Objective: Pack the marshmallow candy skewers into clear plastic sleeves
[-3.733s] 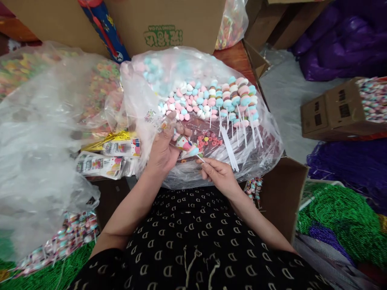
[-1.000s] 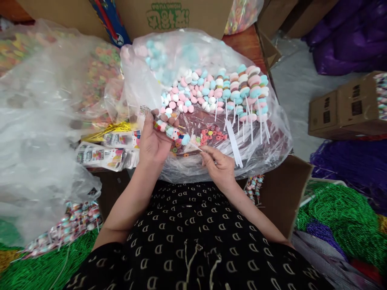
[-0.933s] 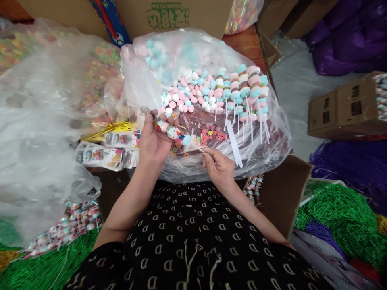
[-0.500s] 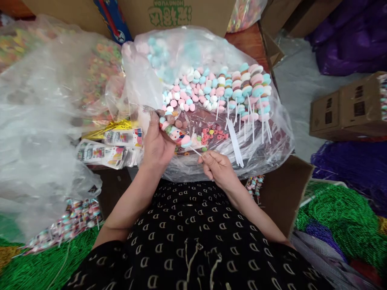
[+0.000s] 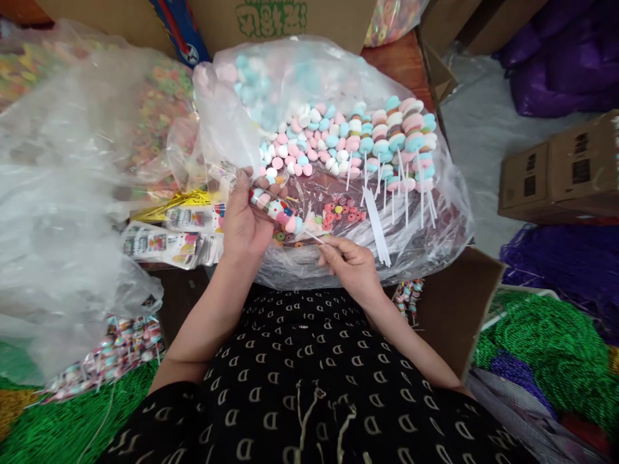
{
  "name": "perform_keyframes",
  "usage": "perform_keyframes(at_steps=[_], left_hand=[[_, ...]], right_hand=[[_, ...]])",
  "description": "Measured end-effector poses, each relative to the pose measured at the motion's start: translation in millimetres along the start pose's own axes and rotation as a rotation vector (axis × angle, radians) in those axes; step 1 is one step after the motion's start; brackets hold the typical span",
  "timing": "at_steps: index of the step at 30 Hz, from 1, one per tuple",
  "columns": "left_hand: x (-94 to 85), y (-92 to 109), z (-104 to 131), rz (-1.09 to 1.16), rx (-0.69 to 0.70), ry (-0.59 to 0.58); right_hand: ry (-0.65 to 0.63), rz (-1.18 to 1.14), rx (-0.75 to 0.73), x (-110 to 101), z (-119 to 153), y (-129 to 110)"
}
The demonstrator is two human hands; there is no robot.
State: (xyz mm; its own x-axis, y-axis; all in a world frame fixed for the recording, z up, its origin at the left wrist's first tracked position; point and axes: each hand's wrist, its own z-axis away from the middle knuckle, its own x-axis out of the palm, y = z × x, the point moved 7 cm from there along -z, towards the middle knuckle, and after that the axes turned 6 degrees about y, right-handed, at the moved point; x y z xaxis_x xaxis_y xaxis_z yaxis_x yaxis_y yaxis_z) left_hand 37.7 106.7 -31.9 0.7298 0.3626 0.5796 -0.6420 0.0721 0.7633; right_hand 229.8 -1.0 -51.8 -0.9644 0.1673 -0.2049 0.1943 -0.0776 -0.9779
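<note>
My left hand (image 5: 249, 222) is closed round a candy skewer (image 5: 275, 209) in a printed clear wrapper, its pink and blue end pointing toward my right hand. With thumb and fingers my right hand (image 5: 349, 261) pinches the white stick (image 5: 313, 237) at its lower end. Behind them, on a clear plastic bag, lie loose pink, white and blue candies (image 5: 302, 138) and several candy skewers (image 5: 413, 138) with white sticks. A bundle of bare white sticks (image 5: 377, 229) is right of my right hand. Small red candy rings (image 5: 338, 211) lie just beyond that hand.
Printed wrappers (image 5: 162, 241) and gold ties (image 5: 176, 203) lie left of my left hand. Large bags of candy rings (image 5: 157, 122) stand at the left. Cardboard boxes (image 5: 563, 167) and green strands (image 5: 556, 348) are on the right, wrapped skewers (image 5: 116, 348) at lower left.
My left hand and the wrapped skewer have shifted slightly left. My right hand still pinches the stick. The camera view has tilted slightly.
</note>
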Motion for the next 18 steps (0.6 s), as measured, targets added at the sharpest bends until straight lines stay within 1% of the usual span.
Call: perform_keyframes(at_steps=[3, 5, 7, 9, 11, 13, 14, 16, 18], left_hand=[[0.4, -4, 3, -0.012, -0.001, 0.006], [2.2, -4, 8, -0.001, -0.009, 0.017], [3.7, -3, 13, 0.011, -0.012, 0.034], [4.9, -3, 16, 0.013, -0.019, 0.037], [6.2, -5, 18, 0.012, -0.031, 0.019], [7.1, -8, 20, 0.019, -0.051, 0.001], [7.6, -9, 21, 0.025, -0.066, -0.004], [9.9, -12, 24, 0.045, -0.097, -0.02], [14.3, -11, 27, 0.079, -0.115, -0.046]], right_hand=[[0.158, 0.268, -0.316, -6, 3, -15], [0.216, 0.409, -0.472, -5, 7, -21], [0.238, 0.482, -0.552, -3, 9, -23], [0.254, 0.47, -0.578, -3, 11, -24], [0.275, 0.381, -0.532, -6, 11, -24], [0.276, 0.254, -0.41, -9, 8, -20], [0.257, 0.195, -0.336, -9, 6, -18], [0.18, 0.098, -0.207, -5, 3, -14], [0.078, 0.029, -0.114, 1, 0, -13]])
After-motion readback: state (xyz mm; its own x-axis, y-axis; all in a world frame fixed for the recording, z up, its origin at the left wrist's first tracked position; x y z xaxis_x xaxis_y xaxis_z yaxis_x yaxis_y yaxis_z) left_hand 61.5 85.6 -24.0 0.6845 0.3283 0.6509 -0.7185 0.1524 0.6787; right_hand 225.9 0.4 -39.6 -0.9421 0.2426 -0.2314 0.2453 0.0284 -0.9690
